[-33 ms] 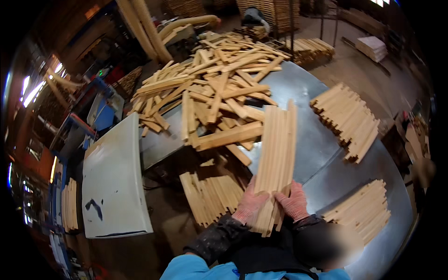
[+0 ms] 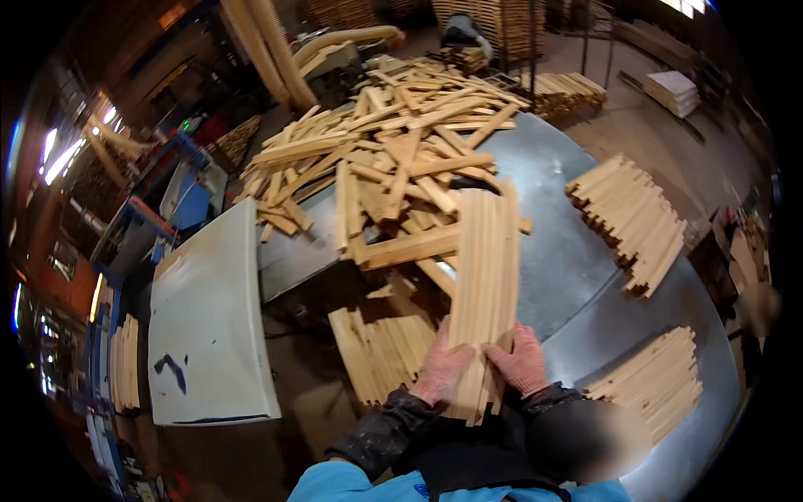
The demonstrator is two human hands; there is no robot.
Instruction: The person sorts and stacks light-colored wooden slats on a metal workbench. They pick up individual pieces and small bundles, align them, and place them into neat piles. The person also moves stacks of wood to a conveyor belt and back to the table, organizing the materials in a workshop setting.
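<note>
Both my hands wear pink knit gloves and grip a bundle of wooden strips (image 2: 483, 276) from its two sides. The strips lie side by side lengthwise, their far ends uneven. My left hand (image 2: 446, 366) clasps the bundle's left side near its lower end; my right hand (image 2: 519, 360) presses on the right side, thumb over the top. Beyond the bundle, a large heap of loose wooden strips (image 2: 393, 159) covers the far part of the metal table (image 2: 548, 180). Left of my left hand, a lower stack of strips (image 2: 381, 347) lies in neat rows.
Two rows of aligned strips lie on the table's right side, a farther row (image 2: 631, 222) and a nearer row (image 2: 652, 381). A pale panel (image 2: 209, 326) stands at the left beside blue machinery. Wood stacks (image 2: 565, 92) rest on the floor behind.
The bundle has shifted slightly left in the picture relative to the table, with both hands still around it.
</note>
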